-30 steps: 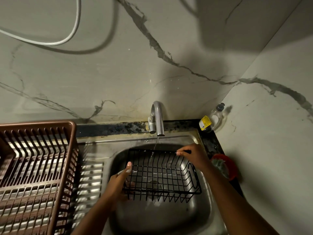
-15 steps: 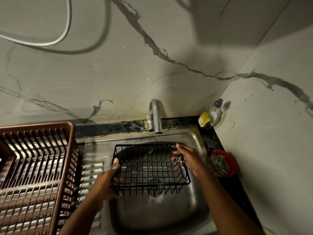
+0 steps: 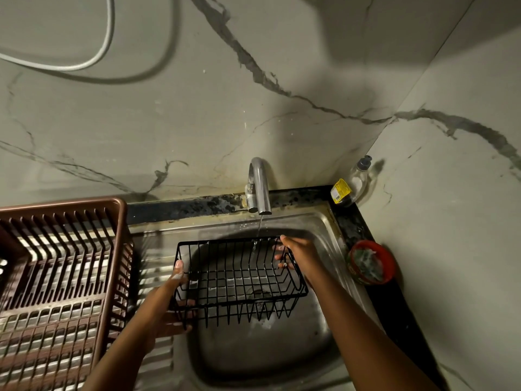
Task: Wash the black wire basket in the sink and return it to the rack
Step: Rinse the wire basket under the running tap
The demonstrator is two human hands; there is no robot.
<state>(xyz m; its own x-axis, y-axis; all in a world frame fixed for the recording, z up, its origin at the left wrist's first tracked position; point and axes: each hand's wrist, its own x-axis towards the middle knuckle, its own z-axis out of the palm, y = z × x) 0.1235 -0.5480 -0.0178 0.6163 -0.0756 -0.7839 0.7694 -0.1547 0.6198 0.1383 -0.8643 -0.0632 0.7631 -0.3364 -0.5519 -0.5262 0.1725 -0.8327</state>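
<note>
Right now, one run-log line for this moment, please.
phase: rinsing | basket: over sink, under tap stream | left hand, right hand: gripping ends | rack: left

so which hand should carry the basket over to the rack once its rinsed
Left, probably. The left hand grips the black wire basket on the side nearest the brown rack; the right hand holds the far side.

Both forearms are bare, with no sleeves in view. The left hand and right hand wear no gloves; pale foam flecks the fingers.
</note>
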